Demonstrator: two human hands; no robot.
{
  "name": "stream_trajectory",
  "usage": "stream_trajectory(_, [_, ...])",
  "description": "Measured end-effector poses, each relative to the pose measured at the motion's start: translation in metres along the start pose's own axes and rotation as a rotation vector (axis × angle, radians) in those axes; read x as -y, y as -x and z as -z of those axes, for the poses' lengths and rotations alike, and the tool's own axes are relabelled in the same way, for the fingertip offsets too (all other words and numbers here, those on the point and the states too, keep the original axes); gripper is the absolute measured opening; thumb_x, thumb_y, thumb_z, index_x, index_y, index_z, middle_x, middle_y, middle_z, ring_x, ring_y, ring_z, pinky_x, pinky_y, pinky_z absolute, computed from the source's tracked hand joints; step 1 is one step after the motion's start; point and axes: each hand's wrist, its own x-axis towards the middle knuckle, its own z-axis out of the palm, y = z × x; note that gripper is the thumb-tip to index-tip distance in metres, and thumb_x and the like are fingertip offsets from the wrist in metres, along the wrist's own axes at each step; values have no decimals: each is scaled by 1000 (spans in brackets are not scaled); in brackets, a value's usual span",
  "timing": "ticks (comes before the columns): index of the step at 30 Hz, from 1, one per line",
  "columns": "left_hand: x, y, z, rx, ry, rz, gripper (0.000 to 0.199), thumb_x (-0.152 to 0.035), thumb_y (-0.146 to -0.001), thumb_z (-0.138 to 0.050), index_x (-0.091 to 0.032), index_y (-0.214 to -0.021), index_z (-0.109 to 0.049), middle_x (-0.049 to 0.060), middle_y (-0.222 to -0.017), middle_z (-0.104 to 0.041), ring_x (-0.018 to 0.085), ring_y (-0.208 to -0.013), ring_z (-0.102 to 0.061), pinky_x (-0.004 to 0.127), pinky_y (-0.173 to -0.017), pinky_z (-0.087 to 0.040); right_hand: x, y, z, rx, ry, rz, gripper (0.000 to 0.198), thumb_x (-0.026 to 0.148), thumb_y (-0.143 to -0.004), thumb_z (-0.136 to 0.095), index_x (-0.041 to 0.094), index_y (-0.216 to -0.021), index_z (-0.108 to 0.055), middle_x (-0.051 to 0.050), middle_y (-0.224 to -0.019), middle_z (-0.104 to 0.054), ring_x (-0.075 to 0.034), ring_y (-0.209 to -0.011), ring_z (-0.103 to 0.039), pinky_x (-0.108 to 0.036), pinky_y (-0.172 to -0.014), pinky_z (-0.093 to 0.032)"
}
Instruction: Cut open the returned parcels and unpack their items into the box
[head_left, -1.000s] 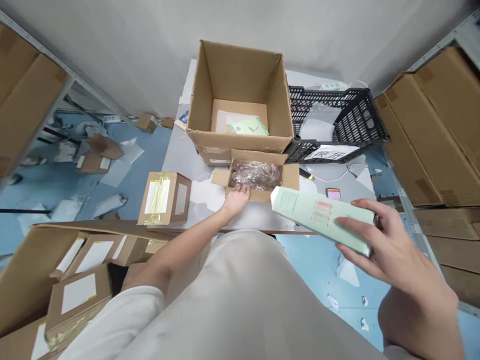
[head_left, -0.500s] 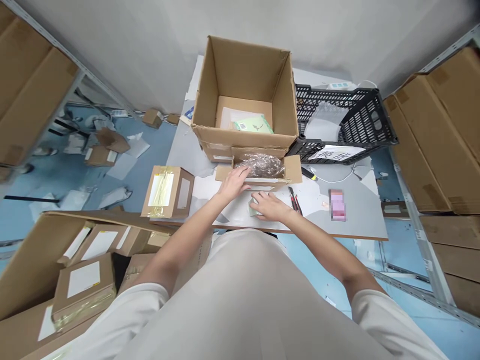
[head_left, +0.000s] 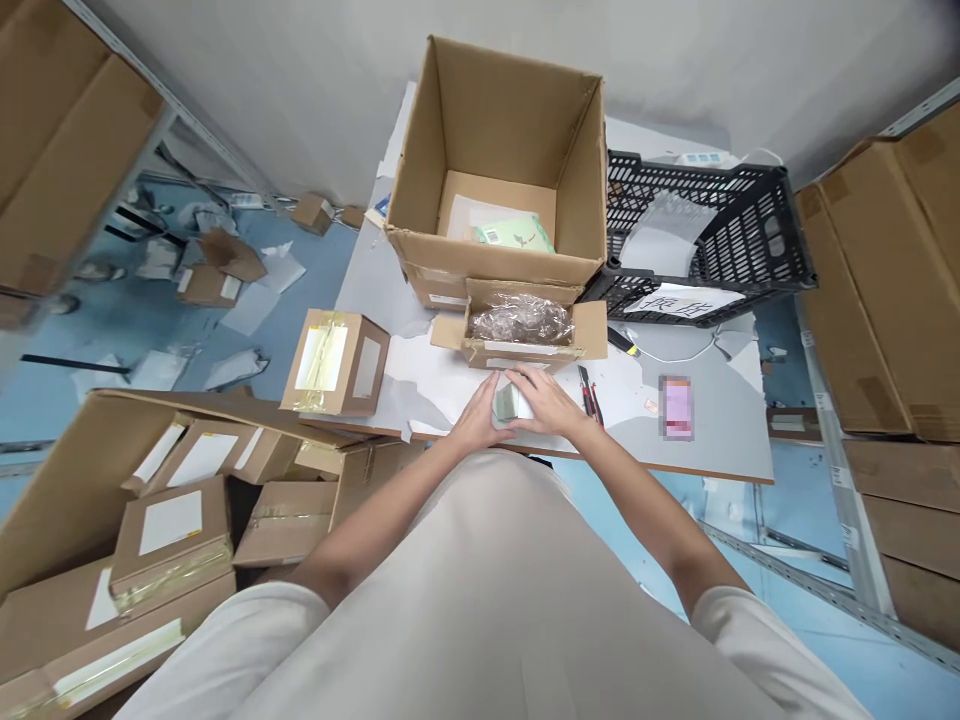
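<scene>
Between my two hands, by the table's front edge, is a small pale green and white box (head_left: 507, 403). My left hand (head_left: 478, 415) curves around its left side, and my right hand (head_left: 546, 402) is wrapped over its right side. Fingers cover part of the box. Just beyond stands an open small carton (head_left: 517, 352) with its side flaps folded out, filled with clear crinkled plastic wrap (head_left: 523, 320). To the right of my right hand lie a red and black cutter (head_left: 589, 396) and a yellow and black tool (head_left: 622, 342).
A large open carton (head_left: 495, 258) holding a green packet (head_left: 517, 233) stands behind. At right is a black plastic crate (head_left: 772, 235). A taped box (head_left: 367, 372) sits at the table's left, a pink blurred item (head_left: 677, 408) at its right. Boxes fill a big carton (head_left: 97, 420) lower left.
My left hand has moved from the small carton's plastic wrap down to the small box, which both hands now hold. The camera view has shifted slightly.
</scene>
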Motion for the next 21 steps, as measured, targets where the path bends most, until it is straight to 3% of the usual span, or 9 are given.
stream_trajectory(4, [2, -25, -6, 108, 79, -59, 95, -27, -60, -80, -15, -139, -30, 19, -138, -46, 34, -131, -44, 50, -106, -40, 12, 8, 8, -24, -33, 2, 86, 53, -74, -69, 13, -142, -35, -22, -139, -41, -36, -127, -39, -52, -102, -36])
stream_trajectory(8, [9, -27, -2, 98, 102, -75, 85, -35, -65, -77, -15, -137, -35, 18, -136, -49, 31, -125, -49, 47, -103, -43, 32, 30, 29, -121, -138, -196, 63, 38, -84, -60, 16, -139, -39, -19, -132, -50, -32, -120, -48, -49, -98, -42])
stream_trajectory(12, [15, -24, 0, 100, 124, -66, 86, -31, -67, -73, -14, -139, -30, 18, -138, -46, 29, -127, -48, 44, -103, -43, 42, 47, 29, 34, -309, -145, 36, 18, -91, -41, 18, -123, -58, -10, -118, -63, -22, -108, -59, -38, -94, -47])
stream_trajectory(15, [14, -25, 1, 143, 108, -83, 86, -27, -68, -69, -15, -142, -27, 18, -141, -44, 29, -129, -45, 45, -105, -42, 39, 46, 18, 71, -209, -122, 38, 10, -88, -37, 17, -115, -63, -11, -121, -61, -22, -108, -57, -37, -92, -47])
stream_trajectory(18, [8, -24, 6, 153, 61, -102, 87, -28, -71, -66, -13, -144, -22, 20, -143, -41, 29, -133, -42, 46, -109, -38, 32, 39, 15, 36, 8, -145, 35, 16, -91, -43, 18, -121, -59, -14, -130, -54, -26, -108, -53, -41, -88, -45])
stream_trajectory(21, [-3, -20, 20, 182, -68, -201, 90, -22, -69, -62, -12, -147, -18, 19, -150, -30, 31, -141, -28, 48, -113, -31, 25, 33, 20, 68, 128, -124, 38, 21, -89, -52, 19, -127, -54, -14, -133, -52, -29, -108, -50, -43, -87, -43])
